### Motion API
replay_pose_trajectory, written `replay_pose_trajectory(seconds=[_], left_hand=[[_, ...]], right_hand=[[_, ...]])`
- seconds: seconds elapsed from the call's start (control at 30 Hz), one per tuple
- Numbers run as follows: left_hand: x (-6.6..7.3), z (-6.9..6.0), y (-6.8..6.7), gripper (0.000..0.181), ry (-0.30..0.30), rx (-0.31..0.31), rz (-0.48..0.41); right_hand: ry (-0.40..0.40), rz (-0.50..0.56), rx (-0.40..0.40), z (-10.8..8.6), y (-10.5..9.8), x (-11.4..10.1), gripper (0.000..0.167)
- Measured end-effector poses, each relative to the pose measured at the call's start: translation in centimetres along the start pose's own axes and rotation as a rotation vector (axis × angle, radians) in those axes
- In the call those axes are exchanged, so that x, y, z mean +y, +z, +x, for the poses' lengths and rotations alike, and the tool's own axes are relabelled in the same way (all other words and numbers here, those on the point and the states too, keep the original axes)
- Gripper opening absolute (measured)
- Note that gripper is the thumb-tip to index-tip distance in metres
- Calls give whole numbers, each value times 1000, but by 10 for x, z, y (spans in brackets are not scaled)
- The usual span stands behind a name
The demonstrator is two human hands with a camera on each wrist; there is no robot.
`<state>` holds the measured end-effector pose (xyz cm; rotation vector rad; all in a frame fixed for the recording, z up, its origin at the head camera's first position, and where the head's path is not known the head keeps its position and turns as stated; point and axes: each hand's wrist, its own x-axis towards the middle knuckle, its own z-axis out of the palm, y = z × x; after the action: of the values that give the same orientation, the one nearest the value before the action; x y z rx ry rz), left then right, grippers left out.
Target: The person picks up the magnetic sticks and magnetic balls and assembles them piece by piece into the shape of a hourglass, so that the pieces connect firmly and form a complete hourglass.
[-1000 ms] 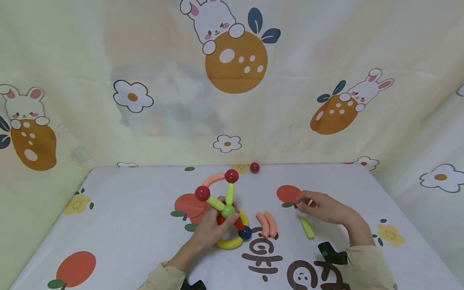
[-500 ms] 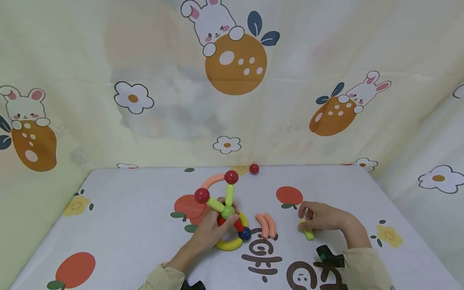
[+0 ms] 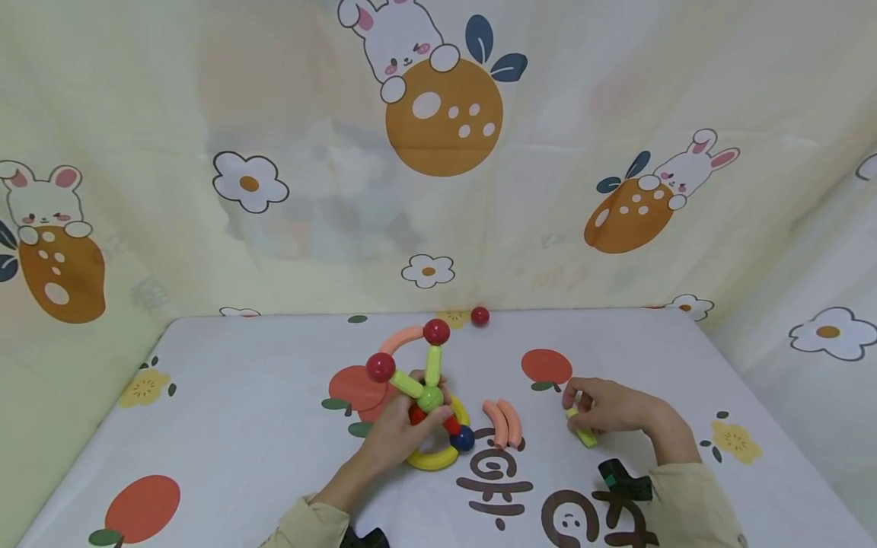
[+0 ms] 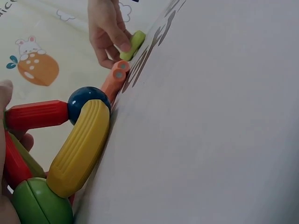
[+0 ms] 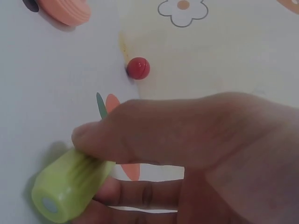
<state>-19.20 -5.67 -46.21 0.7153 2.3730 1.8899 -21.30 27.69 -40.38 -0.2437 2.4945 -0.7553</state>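
Note:
My left hand point(image 3: 396, 435) holds a magnetic ball-and-stick structure around its light green ball point(image 3: 429, 399). Two lime sticks rise from that ball to red balls point(image 3: 381, 367), which a salmon curved stick point(image 3: 400, 338) joins. Lower down are red sticks point(image 4: 37, 114), a blue ball point(image 4: 86, 105) and yellow curved sticks point(image 4: 81, 149); a darker green ball point(image 4: 42, 200) shows in the left wrist view. To the right, my right hand point(image 3: 620, 407) pinches a loose lime-green magnetic stick point(image 5: 65, 191) between thumb and fingers, low over the table. My palm hides part of the structure.
Two salmon curved sticks point(image 3: 503, 424) lie side by side between the hands. A loose red ball point(image 3: 479, 316) sits at the table's back edge, against the printed curtain point(image 3: 329, 251). A patterned white cloth point(image 3: 260, 457) covers the table.
My right hand has come down onto the lime-green stick and now pinches it; the stick has shifted only slightly. The left hand and its structure stay in place.

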Motion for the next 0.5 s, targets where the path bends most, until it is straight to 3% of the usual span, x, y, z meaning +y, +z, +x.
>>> replay_pose_trajectory(seconds=[0.23,0.5], left_hand=[[0,1,0,46,19,14,47],[0,1,0,46,7,5,66]], right_hand=[[-29,-7,-1,1,-1,1,26],[-160,-16,45,3,-3,-2,21]])
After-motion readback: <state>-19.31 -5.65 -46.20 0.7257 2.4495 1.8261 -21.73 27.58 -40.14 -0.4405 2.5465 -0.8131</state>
